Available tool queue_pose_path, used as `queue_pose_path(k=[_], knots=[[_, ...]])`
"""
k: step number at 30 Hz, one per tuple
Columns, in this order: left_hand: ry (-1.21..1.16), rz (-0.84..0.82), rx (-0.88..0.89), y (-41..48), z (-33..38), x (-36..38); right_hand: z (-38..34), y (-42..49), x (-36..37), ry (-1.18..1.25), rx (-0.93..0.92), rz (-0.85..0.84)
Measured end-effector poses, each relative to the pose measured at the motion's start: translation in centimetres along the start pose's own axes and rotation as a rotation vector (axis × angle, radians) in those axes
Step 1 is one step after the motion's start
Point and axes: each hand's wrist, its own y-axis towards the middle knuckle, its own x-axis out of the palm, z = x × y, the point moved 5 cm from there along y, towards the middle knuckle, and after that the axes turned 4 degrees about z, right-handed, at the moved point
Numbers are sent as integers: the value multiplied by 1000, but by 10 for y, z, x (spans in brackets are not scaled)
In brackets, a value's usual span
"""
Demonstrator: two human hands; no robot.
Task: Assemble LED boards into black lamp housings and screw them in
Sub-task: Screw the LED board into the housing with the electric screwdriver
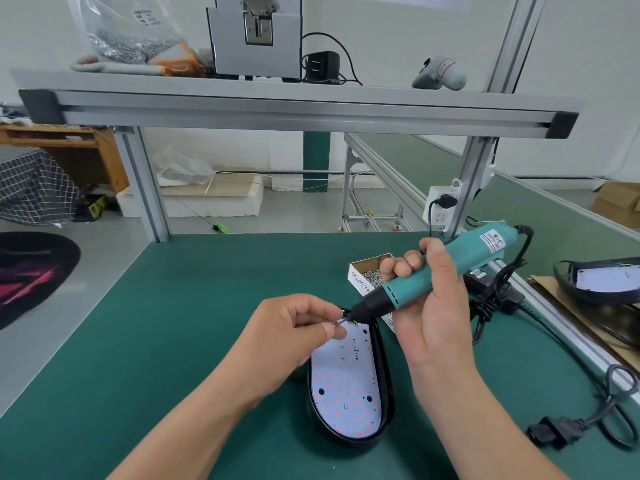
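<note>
step: loading screw on bit | left hand (294, 336) pinches screw (335, 324) at driver tip | right hand (433, 306) grips electric screwdriver (446, 268) | next, my read: seat over hole in LED board (346, 382), housing (388, 403) on bench (173, 341)

Bare forearms enter from worktop's near edge. Left hand (294, 329) curled, thumb and forefinger pinching a small metal piece (335, 324). Right hand (433, 306) raised, fingers wrapped round a teal plastic electric screwdriver (471, 252), thumb uppermost.
</note>
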Motion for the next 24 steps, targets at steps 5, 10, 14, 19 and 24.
queue_pose_path(k=[5, 10, 14, 19, 24], knots=[[37, 16, 4, -2, 1, 1, 7, 2, -12, 74, 56, 108], [36, -3, -19, -2, 2, 3, 10, 5, -18, 113, 83, 184], [11, -44, -43, -3, 3, 3, 11, 5, -19, 119, 77, 172], [-29, 57, -16, 1, 3, -6, 9, 8, -23, 130, 73, 190], [376, 366, -21, 9, -5, -33, 1, 17, -32, 74, 26, 213]])
